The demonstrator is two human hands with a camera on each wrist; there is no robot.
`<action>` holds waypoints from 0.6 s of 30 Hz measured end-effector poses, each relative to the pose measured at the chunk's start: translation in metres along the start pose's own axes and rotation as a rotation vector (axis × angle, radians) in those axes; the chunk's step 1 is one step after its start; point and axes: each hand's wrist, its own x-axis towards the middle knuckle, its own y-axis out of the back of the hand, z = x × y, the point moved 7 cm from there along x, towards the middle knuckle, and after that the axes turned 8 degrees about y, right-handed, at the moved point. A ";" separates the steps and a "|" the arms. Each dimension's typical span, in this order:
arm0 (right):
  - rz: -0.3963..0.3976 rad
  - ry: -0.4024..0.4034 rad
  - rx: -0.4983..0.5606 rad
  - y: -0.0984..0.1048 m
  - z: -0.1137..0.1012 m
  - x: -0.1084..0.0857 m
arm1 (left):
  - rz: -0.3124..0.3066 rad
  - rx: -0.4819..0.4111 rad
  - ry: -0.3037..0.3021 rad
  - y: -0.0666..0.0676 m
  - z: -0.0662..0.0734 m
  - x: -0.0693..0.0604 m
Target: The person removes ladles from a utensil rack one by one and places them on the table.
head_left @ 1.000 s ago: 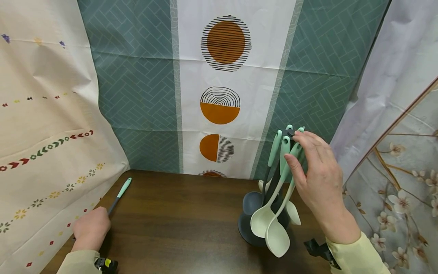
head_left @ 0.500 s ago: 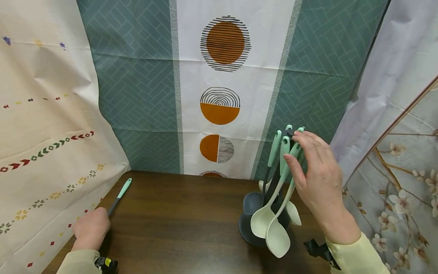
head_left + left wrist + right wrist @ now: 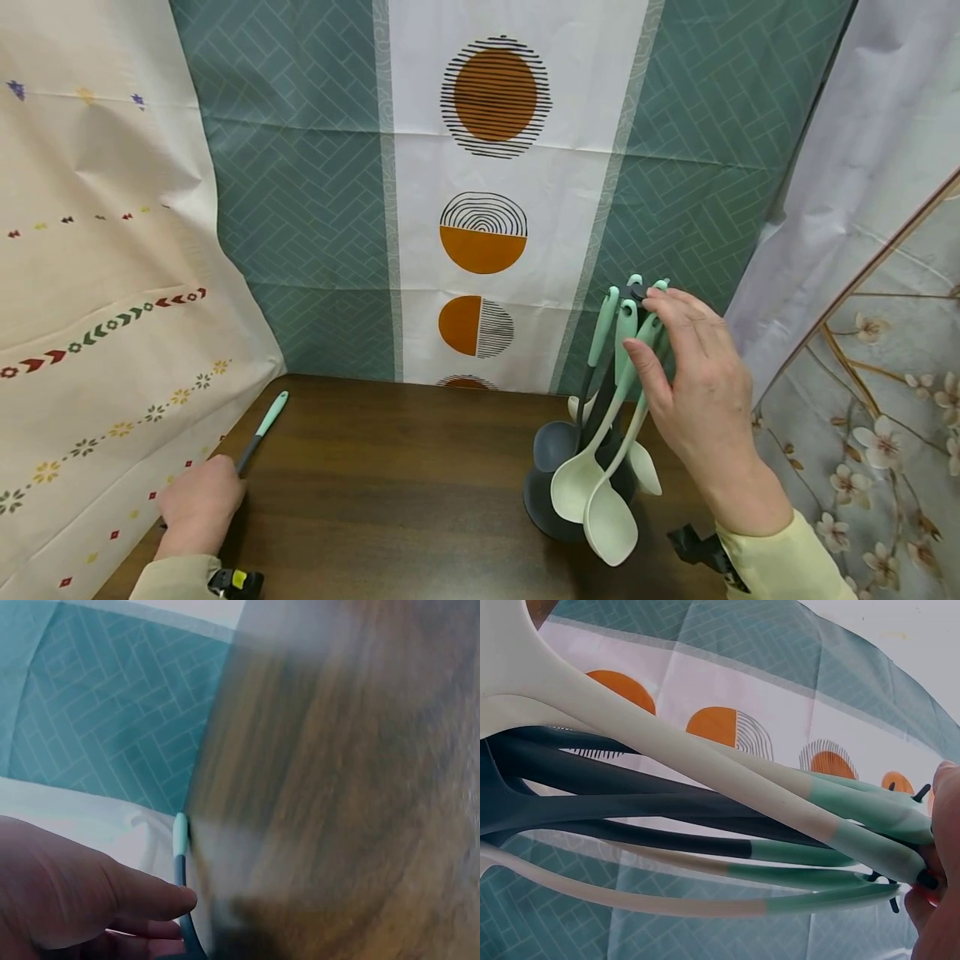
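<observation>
My left hand (image 3: 201,498) grips a kitchen utensil by its dark shaft (image 3: 249,454) at the table's left side. The utensil's mint handle (image 3: 181,834) points away from me; its head is hidden under the hand. On the right stands a dark utensil stand (image 3: 542,508) hung with several kitchen utensils, some cream, some dark, all mint-handled. My right hand (image 3: 703,392) is at the top of the stand, thumb and fingers about the handle end of a cream ladle (image 3: 609,525). Just beside it hangs another cream ladle (image 3: 573,487). The fingertips are partly hidden in the right wrist view.
The wooden table (image 3: 390,467) runs between the hands. A green-and-white patterned cloth (image 3: 315,208) hangs at its back edge. Cream cloth (image 3: 97,275) borders the left side, and a floral cloth (image 3: 862,450) the right, close behind the right hand.
Almost nothing differs. The left hand has shifted very slightly; the right hand and the hanging utensils keep their places.
</observation>
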 end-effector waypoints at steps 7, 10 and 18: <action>-0.002 0.000 -0.009 0.002 0.000 0.000 | 0.145 -0.022 -0.081 0.013 0.021 -0.009; -0.004 -0.002 -0.013 0.002 0.000 0.000 | 0.230 -0.024 -0.147 0.023 0.037 -0.017; -0.010 0.004 -0.012 0.001 0.000 0.001 | 0.296 -0.065 -0.233 0.030 0.075 -0.033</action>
